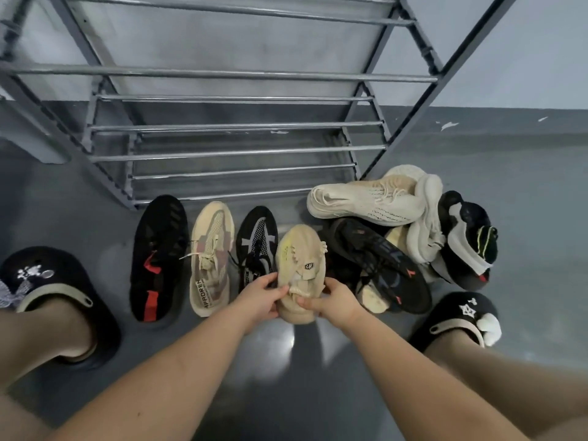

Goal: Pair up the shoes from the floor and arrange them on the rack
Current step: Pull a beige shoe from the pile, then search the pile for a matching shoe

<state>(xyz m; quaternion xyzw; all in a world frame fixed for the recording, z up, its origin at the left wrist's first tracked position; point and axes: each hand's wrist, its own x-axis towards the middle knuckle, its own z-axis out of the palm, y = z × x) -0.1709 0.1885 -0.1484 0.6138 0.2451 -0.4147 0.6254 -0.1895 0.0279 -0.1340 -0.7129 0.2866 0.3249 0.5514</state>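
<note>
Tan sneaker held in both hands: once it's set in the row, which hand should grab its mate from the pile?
Right, probably. The right hand is next to the pile, while the left hand sits toward the lined-up row. The tan sneaker lies between them.

The heel of the tan shoe (299, 268) is covered by the left hand (259, 297) and the right hand (334, 299). In the pile (397, 237), a black sneaker (378, 262) hides most of a yellowish shoe (375, 297) under it. The rack (222, 74) is cut by the top edge. The small print on the beige sneaker (211, 259) is too blurred to read.
</note>
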